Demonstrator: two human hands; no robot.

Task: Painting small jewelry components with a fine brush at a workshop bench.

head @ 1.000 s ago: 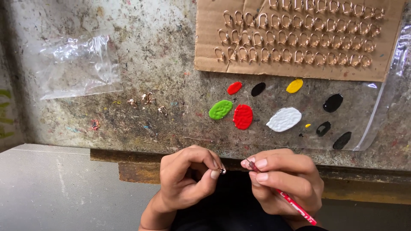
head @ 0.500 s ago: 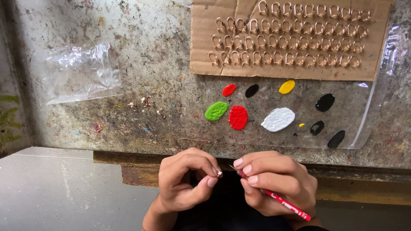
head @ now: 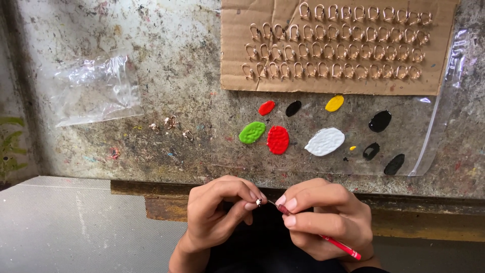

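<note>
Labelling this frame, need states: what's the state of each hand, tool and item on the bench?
left hand: fingers pinched on a tiny metal piece
right hand: gripping a thin red-handled brush, tip at the piece
brown cardboard sheet: flat, rows of gold hooks stuck in it
clear plastic sheet: flat, carrying separate paint blobs
clear plastic bag: crumpled, looks empty
loose gold pieces: scattered on the bench

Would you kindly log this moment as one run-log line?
left hand: pinches small metal piece | right hand: holds red brush, tip at piece | paint blobs on bench
</note>
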